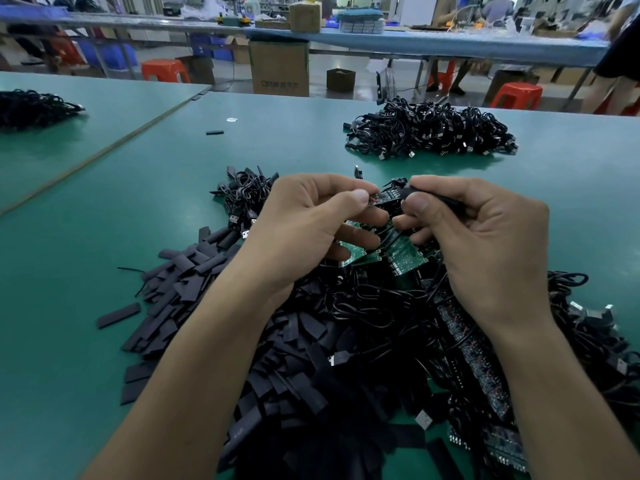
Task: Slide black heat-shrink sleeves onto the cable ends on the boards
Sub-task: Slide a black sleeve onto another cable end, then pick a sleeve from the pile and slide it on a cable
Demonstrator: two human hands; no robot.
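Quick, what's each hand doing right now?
Left hand: closed, pinching a small circuit board.
Right hand: closed, pinching a black heat-shrink sleeve.

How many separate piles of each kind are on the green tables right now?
Black cable heaps: 3 (far left heap, far right heap, small middle heap)
Cable-and-board tangle: 1
Heat-shrink sleeve pile: 1
Total: 5
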